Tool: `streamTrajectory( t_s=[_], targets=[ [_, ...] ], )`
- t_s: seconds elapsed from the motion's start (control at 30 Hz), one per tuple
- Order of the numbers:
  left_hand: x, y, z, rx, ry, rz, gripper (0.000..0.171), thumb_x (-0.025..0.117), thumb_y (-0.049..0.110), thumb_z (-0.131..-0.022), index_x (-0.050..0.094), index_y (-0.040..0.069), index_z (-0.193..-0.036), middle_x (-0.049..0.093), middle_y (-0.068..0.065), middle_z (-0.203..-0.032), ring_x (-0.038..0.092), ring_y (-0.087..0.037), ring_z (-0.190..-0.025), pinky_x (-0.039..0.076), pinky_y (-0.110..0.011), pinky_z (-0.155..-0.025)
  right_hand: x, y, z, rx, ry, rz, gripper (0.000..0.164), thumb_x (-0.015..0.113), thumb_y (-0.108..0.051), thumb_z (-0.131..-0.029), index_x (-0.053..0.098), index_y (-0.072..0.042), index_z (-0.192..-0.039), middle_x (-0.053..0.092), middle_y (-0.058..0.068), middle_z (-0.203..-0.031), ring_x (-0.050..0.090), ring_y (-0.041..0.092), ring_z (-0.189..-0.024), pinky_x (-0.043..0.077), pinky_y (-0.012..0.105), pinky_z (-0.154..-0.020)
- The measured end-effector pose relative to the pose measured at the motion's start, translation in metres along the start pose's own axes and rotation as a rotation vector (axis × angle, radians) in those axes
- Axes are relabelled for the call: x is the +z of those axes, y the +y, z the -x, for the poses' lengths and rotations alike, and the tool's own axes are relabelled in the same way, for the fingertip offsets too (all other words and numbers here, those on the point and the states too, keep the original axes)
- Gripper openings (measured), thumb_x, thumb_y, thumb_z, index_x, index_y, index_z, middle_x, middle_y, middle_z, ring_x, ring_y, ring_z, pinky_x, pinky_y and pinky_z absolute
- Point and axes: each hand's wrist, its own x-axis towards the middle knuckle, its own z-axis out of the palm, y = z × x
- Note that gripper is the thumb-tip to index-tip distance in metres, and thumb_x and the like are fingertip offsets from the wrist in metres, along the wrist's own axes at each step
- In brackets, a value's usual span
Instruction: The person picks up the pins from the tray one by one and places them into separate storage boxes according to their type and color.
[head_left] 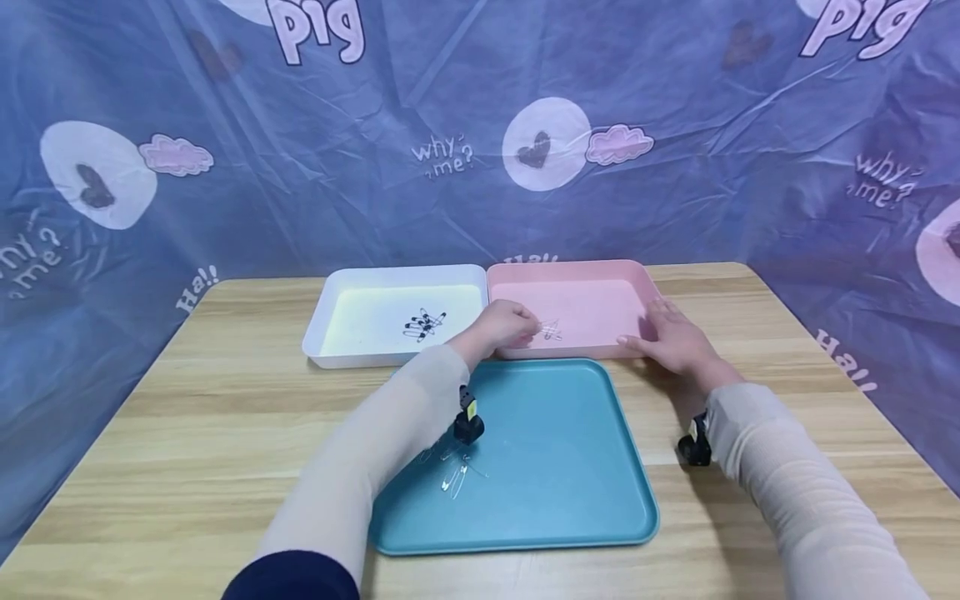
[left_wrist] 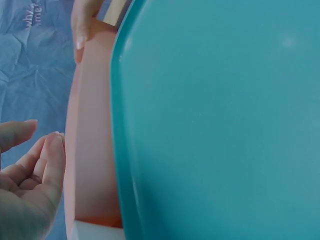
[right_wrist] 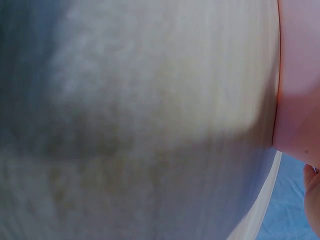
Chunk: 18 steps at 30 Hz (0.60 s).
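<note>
My left hand [head_left: 502, 325] is over the left front part of the pink tray [head_left: 592, 292]. Beside its fingertips several silver safety pins [head_left: 551, 331] lie in that tray. The left wrist view shows the left thumb apart from loosely bent fingers [left_wrist: 52, 155], with nothing visible between them. At the tray's front right corner rests my right hand [head_left: 678, 340], its thumb along the front rim and its fingers at the right side. Several more silver safety pins [head_left: 456, 482] lie on the teal tray [head_left: 555, 533], partly hidden by the left forearm.
Left of the pink tray, touching it, stands a white tray [head_left: 360, 312] with several black safety pins [head_left: 423, 325] in it. All three trays stand on a wooden table [head_left: 187, 425]. A blue printed cloth [head_left: 337, 192] hangs behind.
</note>
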Motion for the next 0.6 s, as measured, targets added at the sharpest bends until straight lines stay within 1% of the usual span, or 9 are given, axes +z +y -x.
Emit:
streamTrajectory(
  t_s=[0.13, 0.2, 0.4, 0.5, 0.6],
  targets=[
    [-0.006, 0.001, 0.009, 0.004, -0.012, -0.009, 0.016, 0.059, 0.012, -0.081, 0.063, 0.003, -0.094, 0.06, -0.004, -0.089, 0.057, -0.014, -0.081, 0.048, -0.021, -0.066, 0.0, 0.0, 0.0, -0.007, 0.004, 0.001, 0.093, 0.041, -0.057, -0.081, 0.008, 0.014, -0.132, 0.004, 0.031, -0.136, 0.002, 0.042, -0.125, 0.005, 0.049, -0.1],
    [-0.009, 0.002, 0.013, 0.017, -0.017, -0.02, 0.016, 0.059, 0.013, -0.081, 0.064, 0.003, -0.093, 0.06, -0.004, -0.09, 0.057, -0.015, -0.082, 0.048, -0.022, -0.068, 0.0, 0.001, -0.001, -0.01, 0.01, 0.003, 0.093, 0.041, -0.057, -0.081, 0.008, 0.014, -0.131, 0.004, 0.031, -0.136, 0.003, 0.042, -0.125, 0.005, 0.049, -0.1],
    [-0.017, -0.002, 0.03, 0.023, -0.026, -0.071, 0.017, 0.06, 0.02, -0.081, 0.064, 0.008, -0.094, 0.059, 0.0, -0.091, 0.055, -0.013, -0.08, 0.046, -0.032, -0.074, 0.002, 0.002, -0.002, -0.018, 0.013, 0.013, 0.093, 0.041, -0.058, -0.081, 0.009, 0.014, -0.132, 0.005, 0.032, -0.136, 0.003, 0.042, -0.125, 0.006, 0.049, -0.1],
    [-0.021, -0.005, 0.039, 0.028, -0.037, -0.061, 0.018, 0.06, 0.019, -0.081, 0.063, 0.008, -0.094, 0.06, -0.001, -0.091, 0.055, -0.013, -0.078, 0.046, -0.032, -0.073, 0.002, 0.002, -0.002, -0.022, 0.011, 0.016, 0.093, 0.041, -0.058, -0.081, 0.009, 0.014, -0.131, 0.006, 0.032, -0.136, 0.004, 0.042, -0.125, 0.005, 0.048, -0.101],
    [-0.025, -0.008, 0.047, 0.038, -0.054, -0.011, 0.018, 0.06, 0.016, -0.081, 0.062, 0.004, -0.095, 0.06, -0.004, -0.091, 0.057, -0.016, -0.082, 0.047, -0.027, -0.072, 0.002, 0.002, -0.002, -0.033, 0.021, 0.022, 0.092, 0.041, -0.057, -0.081, 0.01, 0.014, -0.131, 0.007, 0.033, -0.135, 0.005, 0.042, -0.125, 0.006, 0.049, -0.101]
  ],
)
